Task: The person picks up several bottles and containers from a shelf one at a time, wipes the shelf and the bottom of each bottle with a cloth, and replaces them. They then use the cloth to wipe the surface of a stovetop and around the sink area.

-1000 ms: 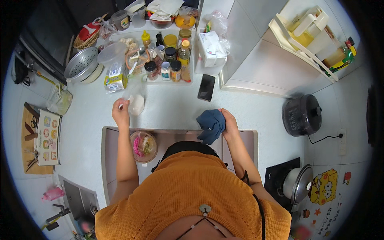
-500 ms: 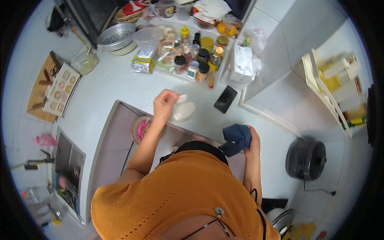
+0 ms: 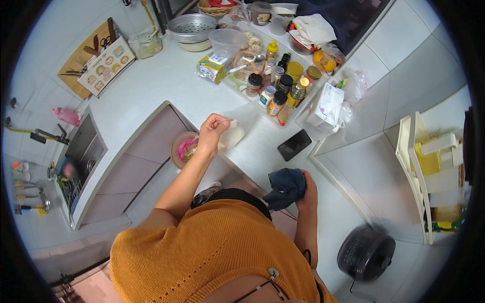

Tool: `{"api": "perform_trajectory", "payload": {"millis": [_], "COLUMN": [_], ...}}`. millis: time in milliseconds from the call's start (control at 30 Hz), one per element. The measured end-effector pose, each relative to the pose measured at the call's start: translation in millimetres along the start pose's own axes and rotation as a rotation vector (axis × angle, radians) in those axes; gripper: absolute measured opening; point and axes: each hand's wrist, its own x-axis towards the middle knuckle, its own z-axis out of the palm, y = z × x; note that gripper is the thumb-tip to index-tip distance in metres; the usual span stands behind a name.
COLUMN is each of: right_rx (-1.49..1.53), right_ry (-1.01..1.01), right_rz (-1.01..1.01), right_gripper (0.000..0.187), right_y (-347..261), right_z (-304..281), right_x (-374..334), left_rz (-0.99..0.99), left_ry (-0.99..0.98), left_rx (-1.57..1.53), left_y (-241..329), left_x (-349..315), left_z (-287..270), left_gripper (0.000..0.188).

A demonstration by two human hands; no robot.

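My left hand (image 3: 214,129) is closed, pinching the upper edge of what looks like a thin, see-through plastic bag with something whitish in it (image 3: 231,136). The bag hangs over the front edge of the white counter (image 3: 169,76). What the whitish content is, I cannot make out. A crumpled dark blue cloth (image 3: 286,189) is held in my right hand (image 3: 307,194), close to my waist at the counter's edge. My right fingers are partly hidden behind the cloth. Between the hands and farther off, a black phone (image 3: 294,145) lies on the counter.
A tray of jars and bottles (image 3: 277,103) stands at the back, with a steel colander (image 3: 192,29) to its left. A tissue box (image 3: 327,107) is beyond the phone. A round bin (image 3: 176,152) stands below my left hand. A black cooker (image 3: 365,253) sits at right; a sink (image 3: 91,139) at left.
My view has swung, so the counter things appear shifted. Both hands keep their hold; the bag has moved close in against my left fingers.
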Motion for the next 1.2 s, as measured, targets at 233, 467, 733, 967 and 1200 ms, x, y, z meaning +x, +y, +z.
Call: {"api": "perform_trajectory", "payload": {"millis": [233,467,733,967,1200], "right_rx": [-0.06,0.03,-0.009,-0.015,-0.006], "right_ry": [-0.03,0.051,0.109,0.18,0.24], "right_rz": [0.004,-0.043,-0.136,-0.166,-0.238], "right_gripper": [0.025,0.023,0.022,0.022,0.024], "right_y": [13.5,29.9,48.7,56.9,72.8], "right_z": [29.8,93.4,140.7,163.7,160.8], "right_x": [19.1,41.2,72.1,64.9,41.9], "left_rz": [-0.086,-0.142,-0.101,-0.018,0.365], "left_ry": [0.034,-0.206,-0.439,-0.506,0.052], "left_rx": [-0.157,-0.165,-0.126,0.194,0.311], "left_y": [31.4,22.6,11.1,-15.2,-44.7], "left_x": [8.5,67.5,140.1,191.2,190.4], "left_z": [-18.3,-54.3,-57.7,-66.0,-75.9], "left_gripper": [0.005,0.003,0.005,0.015,0.034]}}
